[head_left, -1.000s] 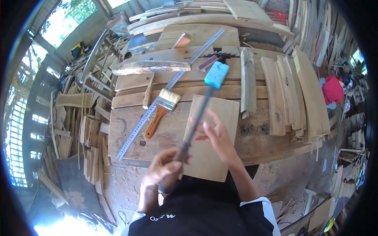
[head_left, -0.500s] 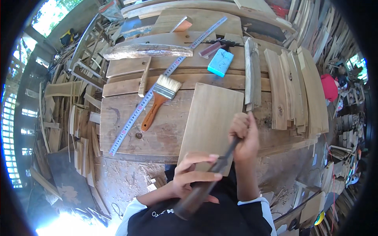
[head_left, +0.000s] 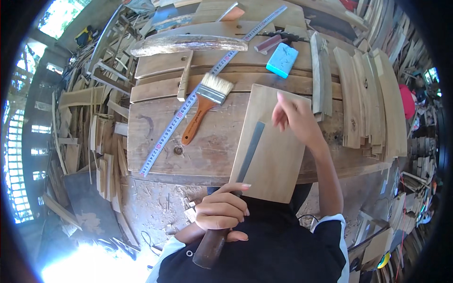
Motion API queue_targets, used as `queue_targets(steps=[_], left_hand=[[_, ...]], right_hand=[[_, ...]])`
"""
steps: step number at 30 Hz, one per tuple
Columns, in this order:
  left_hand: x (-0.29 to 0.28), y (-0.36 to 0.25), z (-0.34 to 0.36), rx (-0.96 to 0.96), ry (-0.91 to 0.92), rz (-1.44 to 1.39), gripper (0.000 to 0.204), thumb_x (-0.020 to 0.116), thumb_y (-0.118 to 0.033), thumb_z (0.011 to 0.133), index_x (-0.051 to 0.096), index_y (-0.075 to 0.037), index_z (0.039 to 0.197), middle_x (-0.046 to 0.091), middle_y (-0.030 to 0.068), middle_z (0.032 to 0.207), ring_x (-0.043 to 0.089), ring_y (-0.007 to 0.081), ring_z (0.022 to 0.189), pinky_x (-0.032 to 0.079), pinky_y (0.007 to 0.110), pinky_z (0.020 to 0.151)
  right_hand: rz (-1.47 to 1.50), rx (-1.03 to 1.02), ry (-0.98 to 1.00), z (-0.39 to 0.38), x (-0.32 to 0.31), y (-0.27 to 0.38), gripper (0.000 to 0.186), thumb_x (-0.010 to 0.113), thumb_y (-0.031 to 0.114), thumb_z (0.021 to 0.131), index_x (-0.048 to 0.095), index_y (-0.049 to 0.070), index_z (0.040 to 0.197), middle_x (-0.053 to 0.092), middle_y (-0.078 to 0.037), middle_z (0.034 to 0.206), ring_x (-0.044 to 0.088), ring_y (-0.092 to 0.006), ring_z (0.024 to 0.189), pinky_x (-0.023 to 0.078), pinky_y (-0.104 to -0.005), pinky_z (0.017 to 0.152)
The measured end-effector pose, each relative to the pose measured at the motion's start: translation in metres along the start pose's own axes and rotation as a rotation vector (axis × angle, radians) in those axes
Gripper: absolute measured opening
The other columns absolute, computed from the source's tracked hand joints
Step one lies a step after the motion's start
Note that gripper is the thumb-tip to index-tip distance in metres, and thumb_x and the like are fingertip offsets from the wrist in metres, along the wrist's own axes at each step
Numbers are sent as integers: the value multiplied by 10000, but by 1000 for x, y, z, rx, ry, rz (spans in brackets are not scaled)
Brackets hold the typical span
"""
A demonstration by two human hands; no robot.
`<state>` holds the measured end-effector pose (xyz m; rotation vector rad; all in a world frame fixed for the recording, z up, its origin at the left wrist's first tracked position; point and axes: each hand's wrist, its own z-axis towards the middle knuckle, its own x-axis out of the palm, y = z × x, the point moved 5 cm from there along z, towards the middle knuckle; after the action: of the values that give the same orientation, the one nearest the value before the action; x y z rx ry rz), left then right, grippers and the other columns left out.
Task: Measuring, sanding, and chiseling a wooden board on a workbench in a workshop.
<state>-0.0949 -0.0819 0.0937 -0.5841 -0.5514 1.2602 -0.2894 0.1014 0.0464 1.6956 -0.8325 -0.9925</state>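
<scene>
My left hand (head_left: 222, 209) is wrapped round the dark wooden handle of a chisel (head_left: 211, 247). The chisel's flat grey blade points away from me, over a light wooden board (head_left: 276, 160). This board lies on the workbench and sticks out past its near edge. Above the board's far right part is my right hand (head_left: 293, 115), with nothing in it and its fingers loosely bent and apart. To the left of the board rests a wide paintbrush (head_left: 206, 107) with an orange-brown handle and pale bristles. Whether the blade touches the board I cannot tell.
A steel ruler (head_left: 170, 132) lies slantwise across the workbench (head_left: 155, 113). Farther back are a rough wood strip (head_left: 188, 43), a small wood piece (head_left: 185, 78), a blue block (head_left: 282, 60) and a reddish translucent piece (head_left: 267, 44). Several planks (head_left: 368, 94) stand along the right.
My right hand has let go of the chisel blade and moved up over the board. The chisel has swung to point farther away, still in my left hand. The view has shifted slightly.
</scene>
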Motion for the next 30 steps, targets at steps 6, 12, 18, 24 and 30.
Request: queue_targets(steps=[6,12,18,24,30], left_hand=[[-9,13,-24,95,-148,10,495,755,-496,896,592,-60,727,606,40,634,602,194,577,514,413,714],[-17,5,-46,128,-310,-27,448,776,-420,848,601,-39,692,608,63,618,620,244,583,538,447,700],[-6,25,-35,137,-334,34,433,748,-407,864,569,-46,707,598,66,604,610,247,561,539,445,669],[-14,4,-52,138,-334,45,462,744,-457,895,572,-57,742,596,66,614,607,233,561,544,428,668],[2,24,-30,168,-281,211,476,677,-512,930,526,-96,755,538,23,643,504,163,551,497,397,675]], right_hand=[[-250,-470,-504,61,-20,-12,421,554,315,1038,602,-6,769,610,-100,625,579,-229,521,457,-372,548],[-588,-689,-551,57,-4,-5,238,681,240,940,648,27,840,660,-143,817,659,-335,771,501,-460,695],[-514,-527,-450,58,-3,-9,232,707,236,921,655,31,825,658,-130,808,640,-353,741,496,-463,679],[-489,-489,-431,63,-1,-15,258,738,254,898,649,31,804,660,-128,803,644,-335,730,500,-454,666],[-453,-430,-409,61,-2,-13,294,755,279,886,642,31,774,659,-108,798,652,-317,734,510,-436,677]])
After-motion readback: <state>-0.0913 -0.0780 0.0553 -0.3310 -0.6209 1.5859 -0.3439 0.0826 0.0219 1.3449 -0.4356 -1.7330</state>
